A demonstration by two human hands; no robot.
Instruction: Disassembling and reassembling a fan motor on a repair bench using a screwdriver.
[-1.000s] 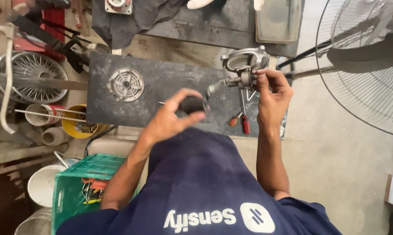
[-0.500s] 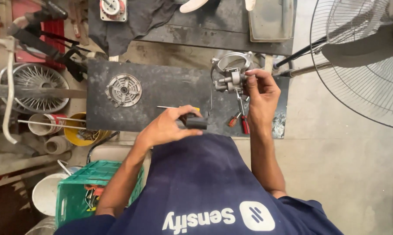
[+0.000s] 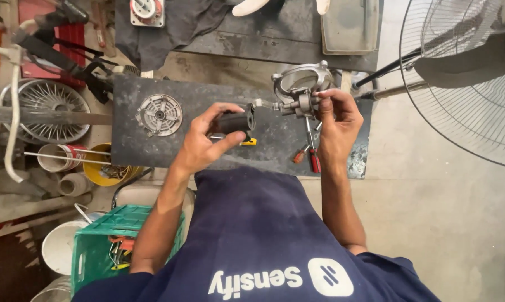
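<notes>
Your left hand (image 3: 205, 142) is closed around a black handle (image 3: 234, 121), with the thumb below it and the fingers over the top. The handle points toward the metal part (image 3: 300, 89), and a thin shaft runs from its end to that part. Your right hand (image 3: 336, 126) grips the metal part from its right side; the fingertips pinch the small body under the round ring. You hold the part in the air, just above the dark board (image 3: 196, 106), near the far right corner of the board.

On the board, directly below the metal part, two screwdrivers (image 3: 309, 151) with red handles lie close together. A small yellow piece (image 3: 249, 142) lies on the board under your left hand. Near the left end of the board rests a round metal disc (image 3: 159, 115). To the left of the board, beyond its edge, stands a yellow bowl (image 3: 104, 168). A green crate (image 3: 110, 240) is below the board, beside your left arm. A large fan (image 3: 470, 78) stands to the right of the board.
</notes>
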